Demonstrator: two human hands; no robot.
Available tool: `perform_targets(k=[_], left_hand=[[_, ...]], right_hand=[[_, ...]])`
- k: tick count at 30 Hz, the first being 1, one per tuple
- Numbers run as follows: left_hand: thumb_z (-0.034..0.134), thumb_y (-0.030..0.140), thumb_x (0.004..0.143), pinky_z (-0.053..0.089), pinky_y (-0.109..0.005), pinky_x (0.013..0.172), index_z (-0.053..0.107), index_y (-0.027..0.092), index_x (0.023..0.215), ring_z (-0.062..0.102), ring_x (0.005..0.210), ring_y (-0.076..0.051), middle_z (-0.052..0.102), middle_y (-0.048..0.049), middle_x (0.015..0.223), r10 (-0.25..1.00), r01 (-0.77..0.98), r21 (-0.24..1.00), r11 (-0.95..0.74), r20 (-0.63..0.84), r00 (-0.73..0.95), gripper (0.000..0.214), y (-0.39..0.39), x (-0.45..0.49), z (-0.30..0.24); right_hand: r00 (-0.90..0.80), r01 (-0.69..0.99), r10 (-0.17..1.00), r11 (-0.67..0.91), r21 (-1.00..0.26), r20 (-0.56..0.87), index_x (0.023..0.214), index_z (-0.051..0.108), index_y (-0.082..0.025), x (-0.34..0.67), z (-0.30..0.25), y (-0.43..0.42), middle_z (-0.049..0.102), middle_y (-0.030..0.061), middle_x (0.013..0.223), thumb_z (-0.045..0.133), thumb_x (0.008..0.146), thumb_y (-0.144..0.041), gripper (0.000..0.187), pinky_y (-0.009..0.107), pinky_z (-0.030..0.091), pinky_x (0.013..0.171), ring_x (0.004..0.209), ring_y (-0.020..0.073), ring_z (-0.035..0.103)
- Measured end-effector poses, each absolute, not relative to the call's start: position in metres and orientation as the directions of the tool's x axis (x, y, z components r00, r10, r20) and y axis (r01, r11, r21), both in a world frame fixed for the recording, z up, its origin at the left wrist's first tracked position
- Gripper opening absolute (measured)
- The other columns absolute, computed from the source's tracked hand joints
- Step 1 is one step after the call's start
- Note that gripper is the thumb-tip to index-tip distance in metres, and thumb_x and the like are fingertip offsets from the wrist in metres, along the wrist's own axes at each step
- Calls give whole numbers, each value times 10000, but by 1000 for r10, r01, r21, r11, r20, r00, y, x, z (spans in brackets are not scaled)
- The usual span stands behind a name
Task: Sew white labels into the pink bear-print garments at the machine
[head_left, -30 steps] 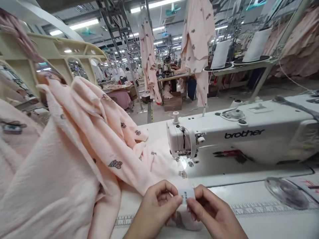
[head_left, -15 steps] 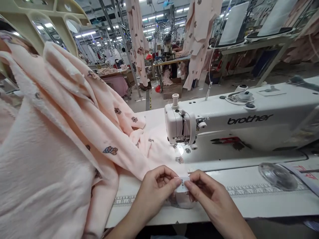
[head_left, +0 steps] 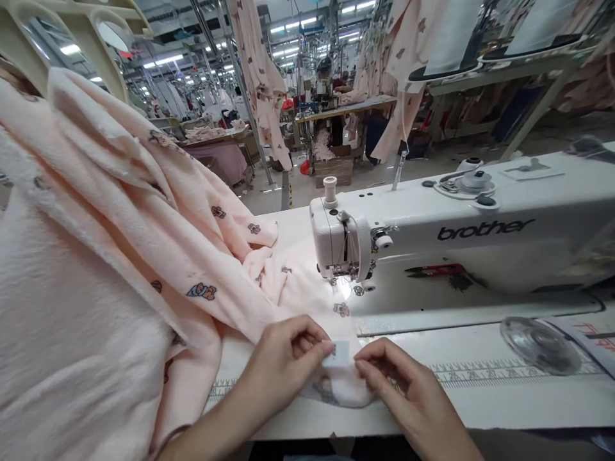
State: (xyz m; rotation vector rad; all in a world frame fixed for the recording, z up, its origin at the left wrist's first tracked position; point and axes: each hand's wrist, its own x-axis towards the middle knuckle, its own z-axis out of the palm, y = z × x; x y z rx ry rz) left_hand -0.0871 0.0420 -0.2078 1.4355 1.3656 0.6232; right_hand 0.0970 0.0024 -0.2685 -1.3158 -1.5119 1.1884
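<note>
My left hand (head_left: 288, 358) pinches a small white label (head_left: 340, 354) with dark print between thumb and index finger. The label lies over the end of a pale pink fleece fabric piece (head_left: 312, 294) with small bear prints, near the table's front edge. Just right of the label, apart from it, is my right hand (head_left: 403, 378). Its thumb and index finger are pressed together by the fabric's edge; what they hold, if anything, cannot be made out. Beyond both hands stands a white sewing machine (head_left: 461, 224), its needle area lit above the fabric.
More pink fleece (head_left: 86, 256) is heaped on the left. Red-handled thread snips (head_left: 432, 271) lie under the machine arm. On the right, a clear round plastic piece (head_left: 541, 344) rests on the table by a printed ruler strip (head_left: 480, 374). Thread cones (head_left: 449, 38) stand behind.
My right hand has let go of the label and shifted slightly right. My left hand keeps the label, which now shows more of its face. The camera view has shifted a little.
</note>
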Motion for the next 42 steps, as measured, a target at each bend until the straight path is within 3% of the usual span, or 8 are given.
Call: perform_targets(k=[2,5,10,14,17,20,30,42], left_hand=[[614,323,783,367,-191,532,622,152,721,506,580,-106,585,-8,637,971,545,839,10,-137,194,182,61,-87,-206],[591,265,783,383,-220,571,630,163,714,546,621,-137,630,-25,678,974,669,734,-119,-44,222,130,92,-83,-216],[564,220,772,376,-240,601,621,159,712,551,641,-155,635,-30,684,958,704,690,-166,-55,280,103,115,-80,-250],[539,271,803,385,-229,592,624,149,761,547,641,-144,630,-34,708,949,678,723,-136,-102,299,155,112,-85,-259],[551,309,799,380,-214,562,609,142,764,528,596,-124,601,-15,672,956,612,791,12,-189,225,180,108,-81,-256],[593,300,764,367,-205,548,611,138,732,508,586,-112,588,-3,652,954,588,799,125,-259,151,166,104,-76,-255],[582,282,767,384,-214,574,633,147,749,525,612,-114,614,-2,677,953,577,796,183,-287,94,145,99,-72,-275],[559,299,773,382,-228,591,630,165,750,536,615,-124,632,-4,688,967,667,734,131,-244,79,154,97,-70,-278]], right_hand=[[-137,437,970,239,-867,199,995,557,-210,105,-286,8,563,34,882,443,944,-367,201,248,443,695,786,151,531],[-261,665,849,503,-552,459,1182,512,-191,108,-307,18,539,94,1105,418,955,-278,261,344,438,856,1045,227,486],[-413,764,725,605,-224,550,1176,511,-102,96,-316,22,526,141,1185,382,956,-222,282,408,395,883,1134,283,433],[-360,738,730,604,-301,581,1051,548,-129,91,-309,24,551,119,1061,378,949,-201,211,373,386,836,1041,253,477],[-295,709,788,560,-428,541,845,526,-165,90,-305,36,528,85,933,368,948,-174,189,342,400,753,887,210,499],[-264,731,808,523,-437,527,768,467,-170,89,-305,47,497,71,866,383,949,-196,201,341,393,695,799,204,469],[-268,755,781,535,-380,565,1120,534,-98,88,-317,41,482,104,935,448,920,-139,222,371,378,779,895,225,467],[-250,761,759,538,-362,601,1089,590,-59,85,-314,42,485,119,908,503,884,-79,223,386,396,762,893,234,475]])
